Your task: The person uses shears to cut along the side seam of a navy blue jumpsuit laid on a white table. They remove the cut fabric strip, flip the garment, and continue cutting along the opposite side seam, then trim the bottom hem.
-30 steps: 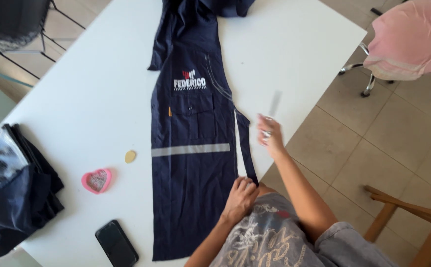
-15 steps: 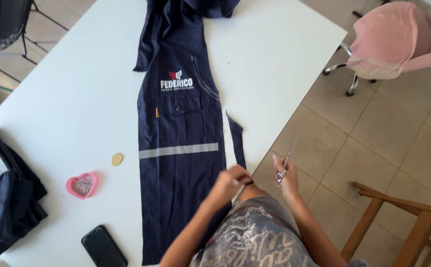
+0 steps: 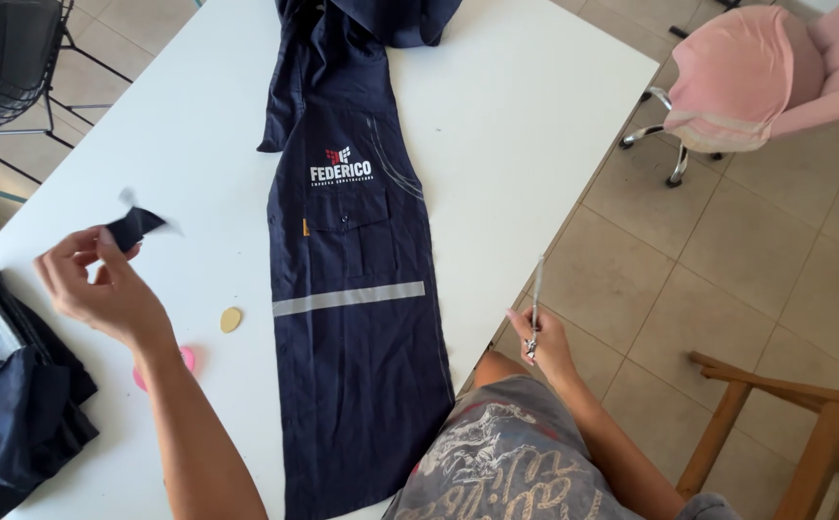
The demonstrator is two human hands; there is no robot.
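A dark navy work garment with a grey reflective stripe and a chest pocket lies lengthwise on the white table. My left hand is raised over the table's left side and pinches a small dark navy fabric scrap between its fingertips. My right hand hovers off the table's right edge and grips a pair of slim metal scissors, blades pointing up.
A small tan chalk piece and a pink heart-shaped object lie left of the garment. Folded dark fabric sits at the left edge. A pink chair and a wooden chair stand on the tiled floor.
My left hand swung from the garment's right edge across to the far left, carrying off a dark fabric strip. The loose strip beside the garment is gone. My right hand kept the scissors.
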